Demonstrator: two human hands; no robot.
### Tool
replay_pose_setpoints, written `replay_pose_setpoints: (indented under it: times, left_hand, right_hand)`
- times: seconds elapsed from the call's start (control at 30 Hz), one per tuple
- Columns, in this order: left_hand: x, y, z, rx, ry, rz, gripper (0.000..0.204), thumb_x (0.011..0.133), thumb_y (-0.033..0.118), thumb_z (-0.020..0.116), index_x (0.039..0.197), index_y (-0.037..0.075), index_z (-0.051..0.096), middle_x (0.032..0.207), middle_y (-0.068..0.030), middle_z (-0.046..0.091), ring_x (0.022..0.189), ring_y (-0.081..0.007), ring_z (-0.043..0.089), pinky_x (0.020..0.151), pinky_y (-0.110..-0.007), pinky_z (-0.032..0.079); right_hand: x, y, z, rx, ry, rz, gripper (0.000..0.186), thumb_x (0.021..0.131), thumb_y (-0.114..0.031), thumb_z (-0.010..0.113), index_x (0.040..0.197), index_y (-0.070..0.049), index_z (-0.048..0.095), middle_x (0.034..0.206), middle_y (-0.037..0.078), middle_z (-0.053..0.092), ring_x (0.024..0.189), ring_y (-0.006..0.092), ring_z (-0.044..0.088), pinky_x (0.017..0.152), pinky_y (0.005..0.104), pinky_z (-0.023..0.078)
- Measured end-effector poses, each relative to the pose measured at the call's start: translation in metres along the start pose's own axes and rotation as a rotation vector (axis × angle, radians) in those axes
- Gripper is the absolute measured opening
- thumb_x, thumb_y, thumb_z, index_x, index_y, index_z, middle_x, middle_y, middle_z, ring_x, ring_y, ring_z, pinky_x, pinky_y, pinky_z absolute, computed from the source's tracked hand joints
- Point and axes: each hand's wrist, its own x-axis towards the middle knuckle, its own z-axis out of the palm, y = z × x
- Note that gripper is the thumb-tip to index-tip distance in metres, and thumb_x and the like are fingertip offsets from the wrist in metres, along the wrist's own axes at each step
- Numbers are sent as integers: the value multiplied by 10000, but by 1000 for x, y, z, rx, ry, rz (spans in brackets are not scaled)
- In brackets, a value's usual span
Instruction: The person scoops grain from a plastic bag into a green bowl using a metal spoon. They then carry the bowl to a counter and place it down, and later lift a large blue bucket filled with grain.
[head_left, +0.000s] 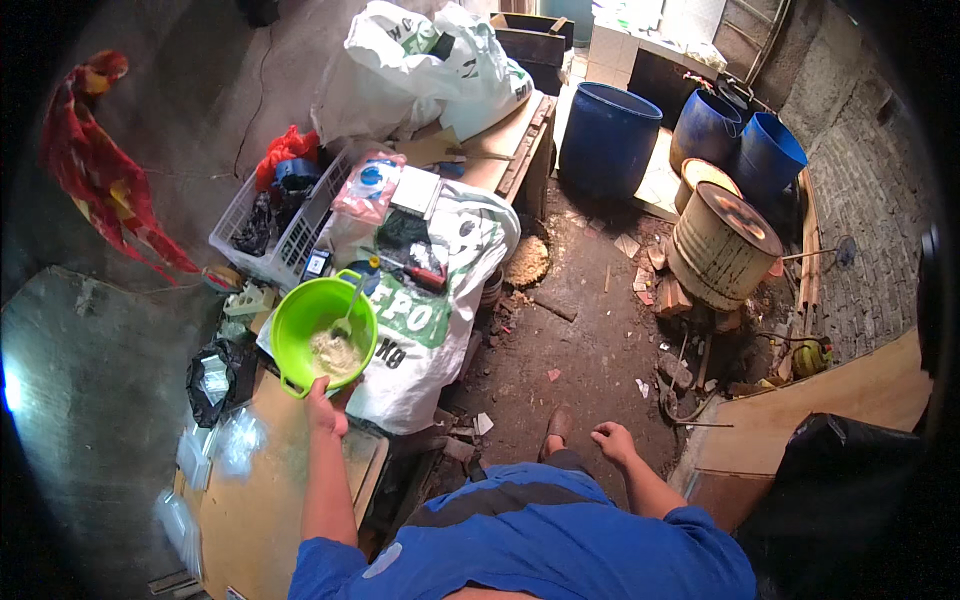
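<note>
My left hand [327, 406] is closed on the rim of a bright green plastic bowl [288, 325], next to one of its loop handles. Inside the bowl are a pale, lumpy dough-like mass [335, 354] and a metal spoon [343, 322] leaning on the far side. The bowl is held over the near edge of a white and green woven sack [400, 345]. Low at my right side hangs my right hand [614, 441], its fingers loosely bent and apart, with nothing visible in it.
A wooden board table [250, 500] with clear plastic bags [240, 440] lies to the left. Behind the bowl stand a white crate [285, 255] and a screwdriver [415, 270] on the sack. Blue barrels [610, 140] and a rusty drum [715, 250] stand far right. Debris litters the dirt floor [580, 340].
</note>
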Motion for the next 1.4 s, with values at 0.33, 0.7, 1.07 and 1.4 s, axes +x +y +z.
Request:
replay_pose_setpoints:
  times: [0.33,0.7,1.07,1.4]
  left_hand:
    - [-87,-31,147,51,-169,-56,534,894,198,566,1380,-4,479,1313,-182,598,1157,-373,616,1004,-513,524]
    - [-129,-166,337,220,-414,-358,433,922,150,596,1311,-37,555,1259,-156,660,1161,-311,636,1028,-477,489]
    - [-133,-247,470,404,-786,-614,529,870,25,613,1375,31,454,1251,-118,613,1116,-257,642,990,-405,509]
    - [-39,-265,586,487,-1013,-443,479,882,52,598,1343,14,473,1170,-79,626,989,-181,639,897,-337,512]
  right_hand:
    - [89,-15,-106,148,-20,-178,327,891,-252,718,1129,-28,699,1059,153,738,979,256,713,866,358,548]
    - [98,-57,-234,615,-8,-328,323,957,-225,678,1206,-22,640,1050,76,702,961,172,670,850,333,530]
    - [87,-82,-327,924,306,-343,812,992,-547,553,1570,-50,275,1230,98,552,906,122,578,799,274,483]
    - [214,-118,-373,817,643,-177,469,1048,-181,537,1492,-49,466,921,-26,447,733,65,420,644,221,384]
